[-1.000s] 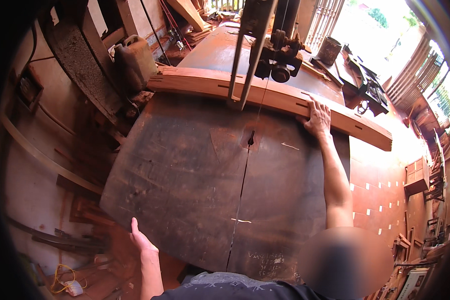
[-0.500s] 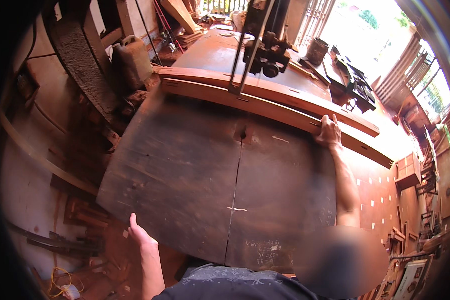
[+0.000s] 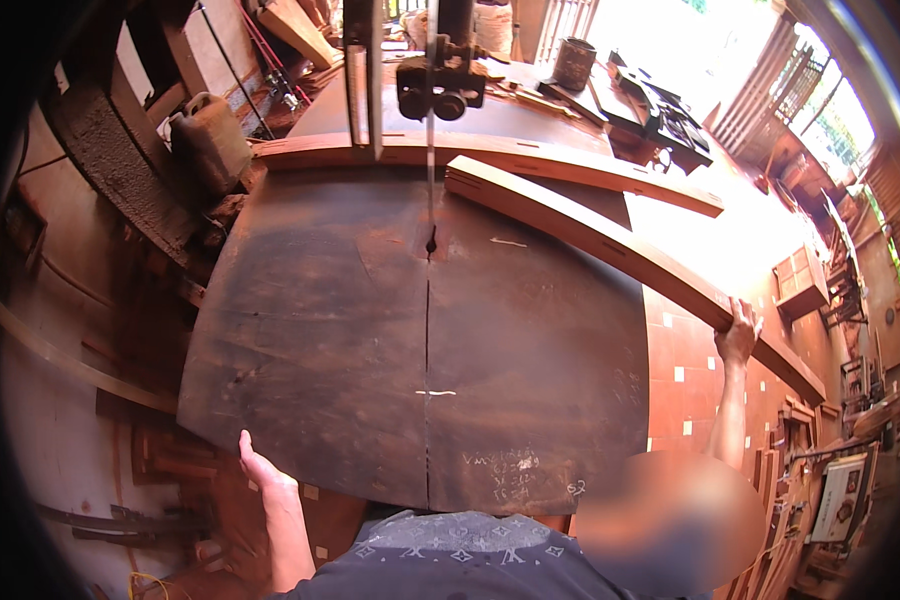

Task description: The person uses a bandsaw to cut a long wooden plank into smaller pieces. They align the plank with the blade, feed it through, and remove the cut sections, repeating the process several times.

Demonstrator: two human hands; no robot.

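Observation:
A long reddish wooden beam (image 3: 600, 235) with slots cut in it lies slanted across the right side of the dark band saw table (image 3: 310, 330). My right hand (image 3: 738, 333) is closed around it, towards its near right end, beyond the table's edge. The beam's far left end rests close to the upright saw blade (image 3: 431, 200). At the table's near left edge is my left hand (image 3: 267, 468), holding nothing, its thumb raised apart from the fingers. A second slotted beam (image 3: 560, 162) lies across the table's far side, behind the blade.
The black blade guide (image 3: 440, 90) hangs above the table. A dusty jerrycan (image 3: 210, 140) stands at the left. On the far right are a wooden box (image 3: 800, 280) and stacked timber (image 3: 770, 500). A dark can (image 3: 574, 64) stands at the back.
My right hand has pulled the nearer beam to the right and towards me, swinging it away from the far beam. My left hand stays near the table edge.

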